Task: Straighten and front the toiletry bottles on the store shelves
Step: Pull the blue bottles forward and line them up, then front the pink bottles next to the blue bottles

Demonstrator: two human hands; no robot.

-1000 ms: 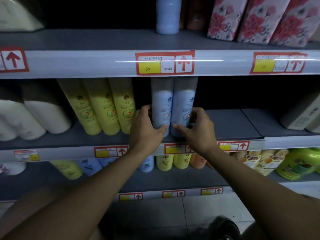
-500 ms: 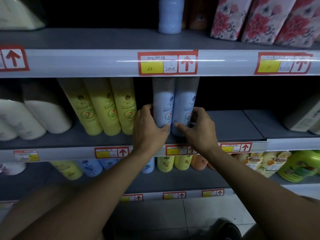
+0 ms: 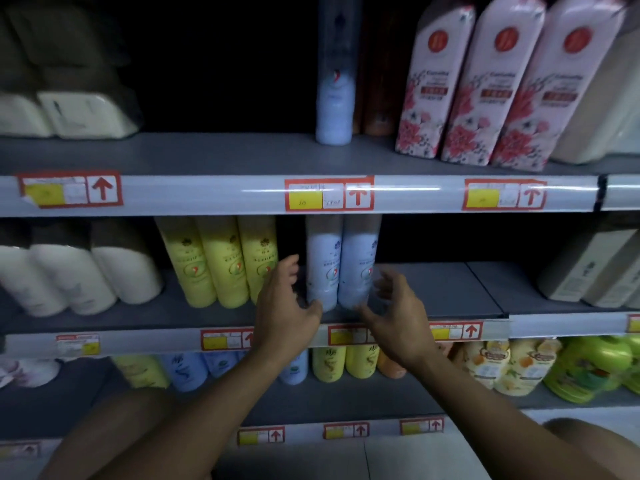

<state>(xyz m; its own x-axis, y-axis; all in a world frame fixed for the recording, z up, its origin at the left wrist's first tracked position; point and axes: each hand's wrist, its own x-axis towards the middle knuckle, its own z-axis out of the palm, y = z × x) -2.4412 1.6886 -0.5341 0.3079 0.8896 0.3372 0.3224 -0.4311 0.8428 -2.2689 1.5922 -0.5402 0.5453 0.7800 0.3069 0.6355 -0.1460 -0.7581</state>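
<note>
Two pale blue bottles, left (image 3: 322,261) and right (image 3: 358,261), stand upright side by side on the middle shelf (image 3: 433,292), labels facing out. My left hand (image 3: 285,310) hovers just left of them with relaxed fingers spread, its thumb close to the left bottle's base. My right hand (image 3: 394,310) hovers just right of them, fingers loosely bent and holding nothing. Three yellow bottles (image 3: 221,261) lean in a row to the left.
White bottles (image 3: 72,275) lie far left on the middle shelf, beige boxes (image 3: 588,271) far right. The upper shelf holds a blue bottle (image 3: 335,81) and floral pink packs (image 3: 485,84). The lower shelf carries several small bottles (image 3: 329,365) and green jugs (image 3: 588,368).
Both hands have let go of the two blue bottles and drawn slightly apart and back. The view has tilted upward, showing more of the upper shelf.
</note>
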